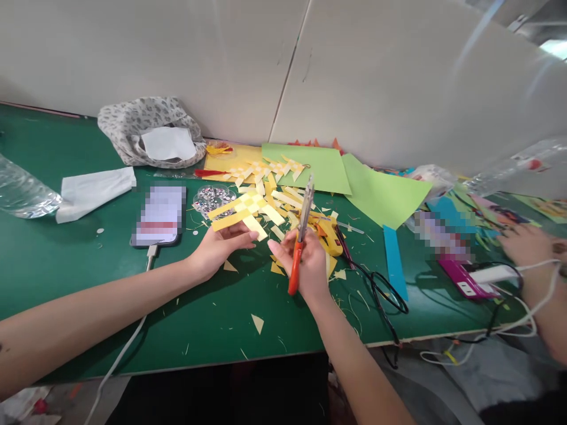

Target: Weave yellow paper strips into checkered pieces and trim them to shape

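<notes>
In my left hand (pixel 225 241) is a woven piece of yellow and cream paper strips (pixel 250 203), pinched at its lower edge with loose strip ends sticking out. My right hand (pixel 310 260) is closed round orange-handled scissors (pixel 302 230), seen nearly edge-on with the metal blades pointing up and away. The scissors are to the right of the woven piece. Behind both hands lie cut paper strips (pixel 287 198) and a longer woven paper piece (pixel 261 170) with a red tassel. A yellow glue gun (pixel 330 235) rests partly behind my right hand.
On the green table (pixel 177 330) are a charging phone (pixel 160 213), a round case of small beads (pixel 213 200), a patterned cloth bag (pixel 128 127), green paper (pixel 305 165), a blue strip (pixel 395 260) and black cable (pixel 381 289). Another person's hand (pixel 527 242) is at the right beside a pink power strip (pixel 465 280).
</notes>
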The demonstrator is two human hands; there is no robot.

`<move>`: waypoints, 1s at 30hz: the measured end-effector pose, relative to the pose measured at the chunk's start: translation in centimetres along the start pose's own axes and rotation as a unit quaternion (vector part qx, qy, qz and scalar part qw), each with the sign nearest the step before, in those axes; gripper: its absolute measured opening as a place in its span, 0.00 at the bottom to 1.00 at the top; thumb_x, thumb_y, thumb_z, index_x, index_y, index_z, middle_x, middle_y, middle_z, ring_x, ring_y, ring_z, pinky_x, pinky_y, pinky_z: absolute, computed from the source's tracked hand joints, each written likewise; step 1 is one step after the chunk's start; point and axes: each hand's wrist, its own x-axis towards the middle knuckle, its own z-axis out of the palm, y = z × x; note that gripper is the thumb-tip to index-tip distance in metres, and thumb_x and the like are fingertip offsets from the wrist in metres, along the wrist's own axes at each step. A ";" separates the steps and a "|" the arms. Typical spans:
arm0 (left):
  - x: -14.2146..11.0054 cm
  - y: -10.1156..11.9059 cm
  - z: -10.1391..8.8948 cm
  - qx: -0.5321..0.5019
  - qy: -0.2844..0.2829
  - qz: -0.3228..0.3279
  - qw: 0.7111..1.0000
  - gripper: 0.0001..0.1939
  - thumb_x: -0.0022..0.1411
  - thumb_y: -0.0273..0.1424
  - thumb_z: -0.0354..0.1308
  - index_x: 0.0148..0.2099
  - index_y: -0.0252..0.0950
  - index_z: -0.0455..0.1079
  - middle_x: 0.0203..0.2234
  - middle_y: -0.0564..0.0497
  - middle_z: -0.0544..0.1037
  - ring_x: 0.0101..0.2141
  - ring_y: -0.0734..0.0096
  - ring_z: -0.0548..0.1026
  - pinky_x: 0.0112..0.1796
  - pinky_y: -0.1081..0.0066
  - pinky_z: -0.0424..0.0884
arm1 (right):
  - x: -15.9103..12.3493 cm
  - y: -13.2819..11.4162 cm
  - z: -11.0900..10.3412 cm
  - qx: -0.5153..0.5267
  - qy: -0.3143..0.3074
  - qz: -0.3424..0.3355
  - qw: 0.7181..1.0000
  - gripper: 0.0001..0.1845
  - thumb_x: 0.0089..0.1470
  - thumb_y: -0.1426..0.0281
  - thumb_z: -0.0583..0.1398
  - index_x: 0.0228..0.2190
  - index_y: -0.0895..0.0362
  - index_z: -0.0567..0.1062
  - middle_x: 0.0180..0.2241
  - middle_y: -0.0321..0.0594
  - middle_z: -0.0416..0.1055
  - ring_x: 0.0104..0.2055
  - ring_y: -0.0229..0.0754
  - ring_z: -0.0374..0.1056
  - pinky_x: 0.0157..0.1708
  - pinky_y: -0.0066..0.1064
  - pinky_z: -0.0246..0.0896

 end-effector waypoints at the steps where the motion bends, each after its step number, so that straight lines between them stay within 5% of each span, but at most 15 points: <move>1: 0.1 0.0 0.0 -0.015 0.017 0.008 1.000 0.09 0.48 0.29 0.67 0.32 0.34 0.72 0.28 0.53 0.74 0.32 0.73 0.74 0.35 0.73 0.73 | -0.1 0.0 -0.1 -0.058 0.018 -0.021 0.998 0.18 0.40 0.63 0.67 0.29 0.53 0.63 0.26 0.30 0.63 0.24 0.33 0.58 0.27 0.30 0.60; 6: 0.7 0.0 -0.3 -0.050 0.085 0.046 0.994 0.08 0.48 0.28 0.66 0.33 0.34 0.71 0.29 0.52 0.74 0.35 0.70 0.75 0.38 0.70 0.73 | -0.1 -0.2 -0.5 -0.320 -0.001 -0.080 0.944 0.18 0.43 0.57 0.63 0.30 0.54 0.64 0.29 0.35 0.65 0.27 0.38 0.61 0.26 0.30 0.54; 12: 0.9 -0.3 -0.6 -0.035 0.126 0.126 0.983 0.07 0.51 0.29 0.64 0.34 0.34 0.69 0.33 0.49 0.75 0.39 0.68 0.74 0.41 0.69 0.72 | 0.2 0.5 -0.4 -0.449 -0.042 -0.104 0.886 0.19 0.45 0.53 0.59 0.30 0.54 0.65 0.33 0.40 0.68 0.36 0.46 0.66 0.29 0.32 0.55; 17: 0.9 -0.4 -0.7 -0.033 0.094 0.132 0.986 0.11 0.52 0.28 0.63 0.39 0.35 0.69 0.36 0.49 0.75 0.39 0.68 0.74 0.42 0.69 0.72 | 0.2 0.4 -0.5 -0.441 -0.053 -0.098 0.891 0.19 0.46 0.52 0.59 0.31 0.54 0.64 0.32 0.40 0.69 0.35 0.46 0.66 0.29 0.32 0.55; 30: 0.7 -0.5 -0.6 0.008 0.054 0.099 0.994 0.06 0.52 0.29 0.64 0.34 0.34 0.73 0.30 0.51 0.75 0.33 0.74 0.73 0.38 0.72 0.70 | 0.0 -0.3 -0.4 -0.399 -0.056 -0.095 0.910 0.18 0.45 0.54 0.60 0.27 0.54 0.61 0.31 0.39 0.68 0.34 0.44 0.66 0.27 0.30 0.54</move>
